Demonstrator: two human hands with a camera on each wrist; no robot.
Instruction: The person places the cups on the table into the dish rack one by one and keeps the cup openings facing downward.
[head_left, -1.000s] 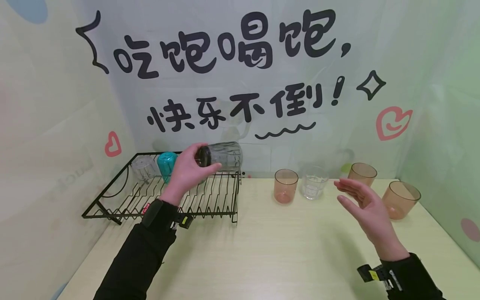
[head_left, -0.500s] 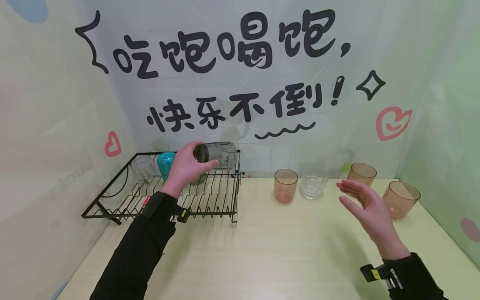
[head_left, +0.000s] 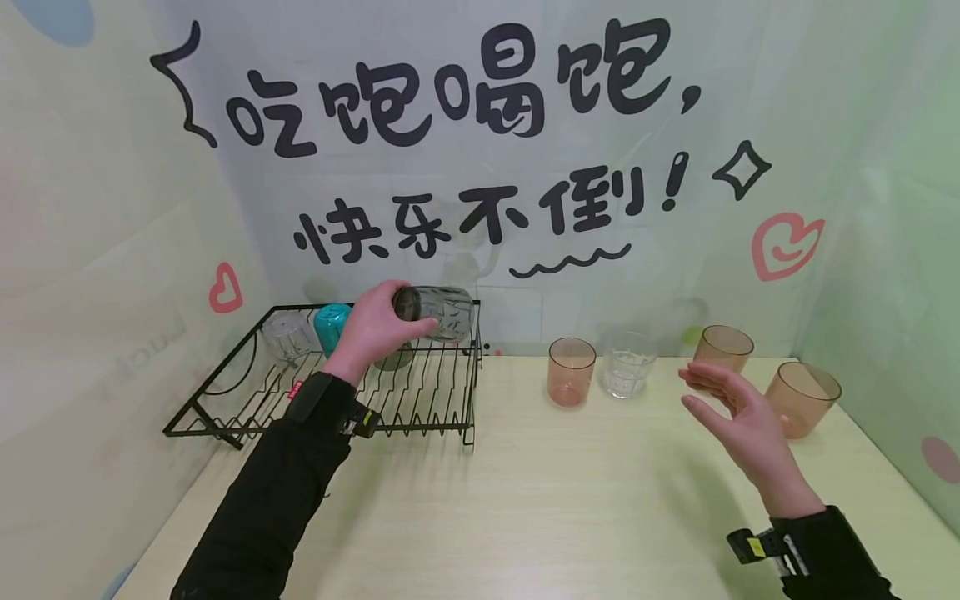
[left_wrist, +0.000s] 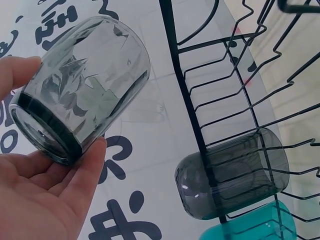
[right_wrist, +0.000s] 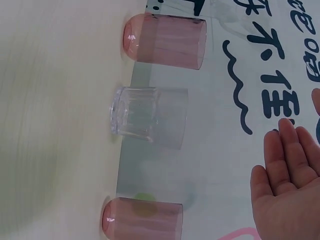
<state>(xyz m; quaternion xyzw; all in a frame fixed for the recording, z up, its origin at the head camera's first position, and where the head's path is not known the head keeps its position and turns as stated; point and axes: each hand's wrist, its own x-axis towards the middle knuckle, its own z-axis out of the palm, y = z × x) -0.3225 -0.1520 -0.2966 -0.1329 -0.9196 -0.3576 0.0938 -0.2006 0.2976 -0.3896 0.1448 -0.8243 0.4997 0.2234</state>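
Head view, I log: grey glass, sideways above rack, gripped near its base by left hand, apparently sparing the rim; right hand empty, fingers loosely extended.

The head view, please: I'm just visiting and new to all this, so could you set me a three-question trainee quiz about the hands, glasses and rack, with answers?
1. What colour is the glass in the left hand?
2. True or false: a teal glass is on the wire rack, and the right hand holds nothing.
3. How many orange-tinted glasses stand on the table?

Key: 1. Grey. 2. True. 3. Three.
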